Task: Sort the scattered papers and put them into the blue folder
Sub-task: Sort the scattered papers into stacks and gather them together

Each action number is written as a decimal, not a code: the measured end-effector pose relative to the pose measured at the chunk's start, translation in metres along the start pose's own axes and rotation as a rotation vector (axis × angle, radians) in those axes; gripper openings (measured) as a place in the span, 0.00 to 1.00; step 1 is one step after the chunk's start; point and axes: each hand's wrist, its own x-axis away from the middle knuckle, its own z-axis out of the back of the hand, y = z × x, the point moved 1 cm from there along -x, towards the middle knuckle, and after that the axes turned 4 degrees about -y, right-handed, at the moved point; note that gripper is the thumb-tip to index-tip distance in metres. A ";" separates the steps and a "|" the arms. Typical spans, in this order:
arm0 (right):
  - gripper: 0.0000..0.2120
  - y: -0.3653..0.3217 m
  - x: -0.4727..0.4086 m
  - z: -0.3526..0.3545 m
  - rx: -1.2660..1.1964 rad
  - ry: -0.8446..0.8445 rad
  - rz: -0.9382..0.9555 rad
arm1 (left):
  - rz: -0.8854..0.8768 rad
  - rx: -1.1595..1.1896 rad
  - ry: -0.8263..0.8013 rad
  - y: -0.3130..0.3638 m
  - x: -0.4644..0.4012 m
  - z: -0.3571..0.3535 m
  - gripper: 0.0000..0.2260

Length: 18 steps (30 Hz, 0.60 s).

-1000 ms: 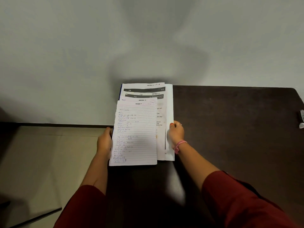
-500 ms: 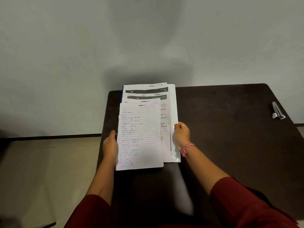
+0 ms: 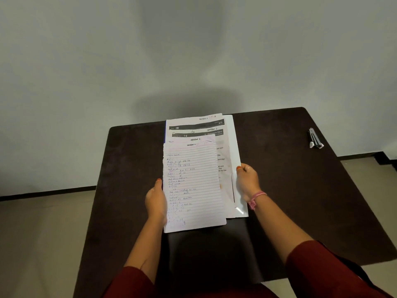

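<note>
Since the earlier frames, the view has shifted so that more of the dark worktop (image 3: 279, 190) shows to the left of the papers (image 3: 193, 186), while the papers and both hands keep the same arrangement relative to each other. The stack sits near the middle of the worktop, fanned so that printed sheets show their headings at the far end and a lined handwritten sheet lies on top, nearest the person. A thin blue edge, taken to be the blue folder (image 3: 165, 131), shows along the far left side of the stack; the rest of it is hidden beneath the sheets. The left hand (image 3: 155, 201) grips the left edge of the lined sheet, thumb on top and fingers hidden below. The right hand (image 3: 247, 181) pinches the right edge of the white sheets, fingers curled around that margin. The papers therefore lie directly between the two hands, touching both. A pink band (image 3: 256, 198) circles the right wrist, and dark red sleeves cover both forearms. A small white and black object (image 3: 314, 138) lies near the far right edge, well apart from the stack.
</note>
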 end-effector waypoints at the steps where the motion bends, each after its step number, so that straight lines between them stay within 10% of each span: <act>1: 0.10 0.001 -0.002 0.010 0.003 0.001 -0.001 | 0.006 0.004 0.002 -0.005 0.005 -0.008 0.14; 18: 0.09 0.026 -0.027 0.109 0.068 -0.073 -0.044 | 0.047 0.029 0.149 -0.066 0.068 -0.096 0.15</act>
